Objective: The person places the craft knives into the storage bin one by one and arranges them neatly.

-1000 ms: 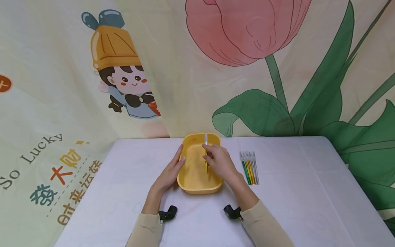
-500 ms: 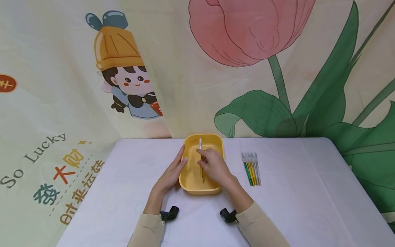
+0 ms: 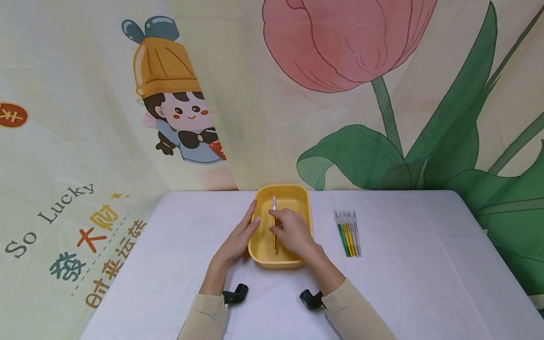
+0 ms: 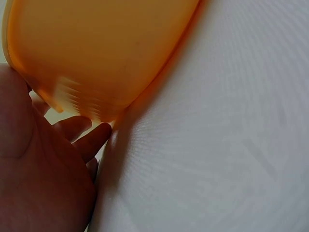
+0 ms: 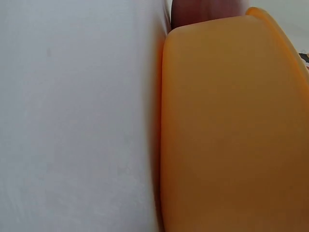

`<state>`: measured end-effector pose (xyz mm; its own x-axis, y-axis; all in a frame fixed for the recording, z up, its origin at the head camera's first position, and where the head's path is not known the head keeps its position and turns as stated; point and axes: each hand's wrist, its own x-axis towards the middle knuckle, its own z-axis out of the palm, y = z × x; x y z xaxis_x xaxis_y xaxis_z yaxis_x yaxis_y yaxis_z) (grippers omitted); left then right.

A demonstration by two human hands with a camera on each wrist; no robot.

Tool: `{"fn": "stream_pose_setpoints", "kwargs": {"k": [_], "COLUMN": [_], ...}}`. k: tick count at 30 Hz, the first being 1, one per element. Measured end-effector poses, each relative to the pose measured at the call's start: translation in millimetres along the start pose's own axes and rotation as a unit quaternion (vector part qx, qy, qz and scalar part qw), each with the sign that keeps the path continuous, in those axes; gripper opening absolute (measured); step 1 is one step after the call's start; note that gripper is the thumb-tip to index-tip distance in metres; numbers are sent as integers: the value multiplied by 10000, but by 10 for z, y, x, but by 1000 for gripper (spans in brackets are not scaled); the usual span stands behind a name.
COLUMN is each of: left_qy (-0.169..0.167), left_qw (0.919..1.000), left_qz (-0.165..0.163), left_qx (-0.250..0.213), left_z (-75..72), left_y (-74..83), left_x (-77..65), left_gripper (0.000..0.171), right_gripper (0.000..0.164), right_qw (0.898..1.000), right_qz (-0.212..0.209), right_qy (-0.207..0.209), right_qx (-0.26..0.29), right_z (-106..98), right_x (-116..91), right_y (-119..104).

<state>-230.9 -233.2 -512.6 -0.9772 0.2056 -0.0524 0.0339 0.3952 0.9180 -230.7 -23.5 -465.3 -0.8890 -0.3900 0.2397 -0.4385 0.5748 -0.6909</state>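
Note:
A yellow plastic tray with rounded corners stands on the white-covered table. My left hand holds its left side, thumb at the rim and fingers along the outer wall; in the left wrist view those fingers touch the wall. My right hand, over the tray's inside, pinches a slim gold-handled craft knife with a pale cap pointing away from me. Whether the knife touches the tray floor I cannot tell. The right wrist view shows mostly the tray's outer wall, and the knife is hidden there.
Several capped craft knives with green, gold and silver handles lie side by side right of the tray. White cloth covers the table. A printed curtain hangs behind the far edge.
My right hand has shifted left and slightly toward me inside the tray, carrying the gold craft knife along and lower. My left hand keeps its place on the tray.

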Motion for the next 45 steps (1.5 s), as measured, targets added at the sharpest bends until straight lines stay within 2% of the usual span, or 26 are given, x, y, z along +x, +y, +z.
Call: {"fn": "stream_pose_setpoints", "kwargs": {"k": [10,18,31,45], "left_qy": [15,62,17,23], "left_qw": [9999,9998,9997,9996], "left_qz": [95,156,214,222], "left_qx": [69,106,123,152], "left_z": [6,2,-9,0], "left_y": [19,15,11,9], "left_x": [-5,-32,-23,-6], "left_gripper": [64,65,66,70], "right_gripper": [51,49,50,50], "right_qw": [9994,9990,9954,9896], "right_qz": [188,159,423,607], "right_qy": [-278,-409,-858,-1278], "right_qx": [72,62,58,-245], "right_z": [57,110,162,184], "right_x": [10,31,45,30], "right_y": [-16,-46,-51,-79]}}
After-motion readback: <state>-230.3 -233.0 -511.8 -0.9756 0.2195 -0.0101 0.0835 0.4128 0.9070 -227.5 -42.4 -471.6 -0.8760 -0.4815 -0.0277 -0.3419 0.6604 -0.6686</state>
